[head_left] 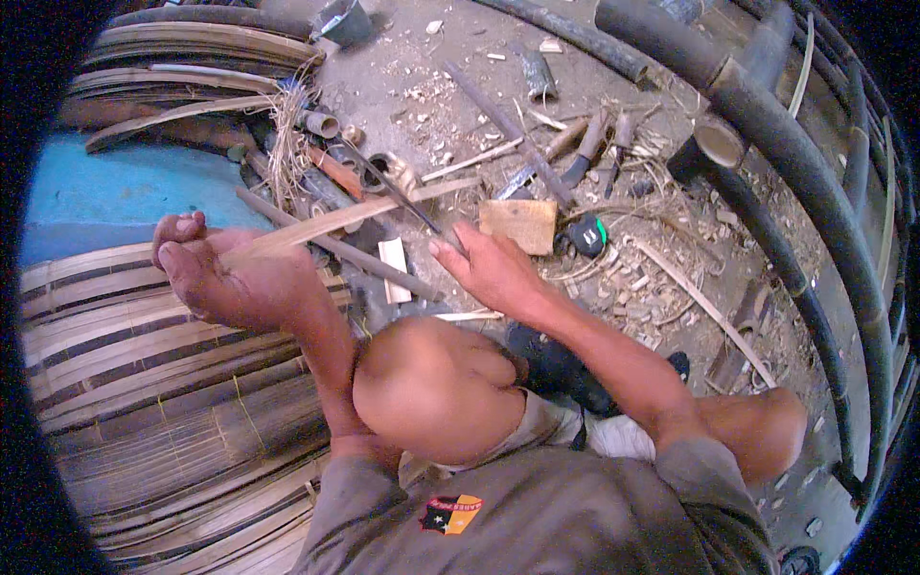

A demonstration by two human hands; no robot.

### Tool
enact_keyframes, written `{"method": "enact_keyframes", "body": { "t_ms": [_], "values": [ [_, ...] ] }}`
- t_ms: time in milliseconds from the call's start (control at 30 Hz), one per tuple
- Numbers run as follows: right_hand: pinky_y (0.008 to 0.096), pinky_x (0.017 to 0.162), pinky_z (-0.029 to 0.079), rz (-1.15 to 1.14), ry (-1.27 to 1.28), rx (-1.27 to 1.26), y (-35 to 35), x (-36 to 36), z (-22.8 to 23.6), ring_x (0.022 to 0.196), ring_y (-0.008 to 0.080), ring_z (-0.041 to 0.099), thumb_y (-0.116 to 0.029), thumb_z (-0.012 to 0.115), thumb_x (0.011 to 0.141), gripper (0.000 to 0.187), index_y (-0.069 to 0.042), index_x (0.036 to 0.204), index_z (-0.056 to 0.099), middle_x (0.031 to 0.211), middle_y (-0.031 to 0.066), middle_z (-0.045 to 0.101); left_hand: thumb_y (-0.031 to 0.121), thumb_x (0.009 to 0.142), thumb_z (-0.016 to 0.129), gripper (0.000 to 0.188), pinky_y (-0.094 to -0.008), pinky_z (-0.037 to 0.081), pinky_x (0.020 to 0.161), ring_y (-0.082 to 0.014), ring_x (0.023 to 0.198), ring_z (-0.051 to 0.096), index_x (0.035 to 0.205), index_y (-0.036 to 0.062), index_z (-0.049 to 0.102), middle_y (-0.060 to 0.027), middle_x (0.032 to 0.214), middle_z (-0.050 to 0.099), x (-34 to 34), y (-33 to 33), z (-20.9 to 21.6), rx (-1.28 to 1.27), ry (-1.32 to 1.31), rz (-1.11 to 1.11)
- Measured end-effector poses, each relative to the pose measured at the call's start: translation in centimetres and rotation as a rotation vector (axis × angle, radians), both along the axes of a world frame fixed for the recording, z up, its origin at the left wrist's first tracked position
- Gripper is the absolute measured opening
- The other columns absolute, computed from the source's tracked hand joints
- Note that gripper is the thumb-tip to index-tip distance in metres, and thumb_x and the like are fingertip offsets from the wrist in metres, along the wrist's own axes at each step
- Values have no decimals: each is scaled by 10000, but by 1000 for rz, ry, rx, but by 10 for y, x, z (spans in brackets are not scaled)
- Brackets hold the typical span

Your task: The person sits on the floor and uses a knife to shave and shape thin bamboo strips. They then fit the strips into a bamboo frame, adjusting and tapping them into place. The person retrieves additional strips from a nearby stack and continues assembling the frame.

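My left hand (pixel 225 278) is closed around one end of a flat, pale bamboo strip (pixel 331 223), which slants up and to the right. My right hand (pixel 494 268) grips a knife with a long, narrow dark blade (pixel 398 192); its handle is hidden in my fist. The blade points up-left and crosses the strip toward its far end. Whether its edge bites into the strip I cannot tell. A wooden block (pixel 520 228) lies just beyond my right hand, with a black and green tape measure (pixel 586 236) beside it.
Bamboo slats (pixel 125 321) are stacked at my left, near a blue surface (pixel 134 182). Thick dark bamboo poles (pixel 815 182) curve along the right. Several handled tools (pixel 592 139) and shavings litter the floor ahead. An orange piece (pixel 333 172) lies among tubes and fibres.
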State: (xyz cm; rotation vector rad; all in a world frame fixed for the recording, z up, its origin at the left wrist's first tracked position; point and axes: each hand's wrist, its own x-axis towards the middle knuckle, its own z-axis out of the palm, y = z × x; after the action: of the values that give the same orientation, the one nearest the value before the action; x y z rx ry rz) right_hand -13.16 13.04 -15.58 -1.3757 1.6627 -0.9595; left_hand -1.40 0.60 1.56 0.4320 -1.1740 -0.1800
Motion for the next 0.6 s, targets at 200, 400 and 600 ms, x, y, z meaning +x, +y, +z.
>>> {"method": "enact_keyframes", "body": {
  "t_ms": [200,400,600],
  "values": [
    [556,640,494,21,-65,-521,15,-1,73,761,472,646,-461,573,969,421,-44,1017,555,753,258,640,216,932,502,274,-387,377,887,-200,915,464,703,102,404,-88,879,513,12,-16,-12,-183,-97,191],
    [531,594,499,-10,46,-64,-3,-7,8,743,454,657,-476,589,957,441,-36,979,585,731,259,635,174,950,474,217,-381,402,874,-203,871,498,764,69,514,-100,860,540,15,-5,-8,-25,-46,66],
    [507,600,537,-45,27,-568,10,0,66,724,461,667,-484,603,947,476,-13,980,549,692,261,632,234,938,530,233,-380,380,911,-205,907,503,862,19,580,-97,916,556,22,-10,-13,-244,-443,566]
  ]
}}
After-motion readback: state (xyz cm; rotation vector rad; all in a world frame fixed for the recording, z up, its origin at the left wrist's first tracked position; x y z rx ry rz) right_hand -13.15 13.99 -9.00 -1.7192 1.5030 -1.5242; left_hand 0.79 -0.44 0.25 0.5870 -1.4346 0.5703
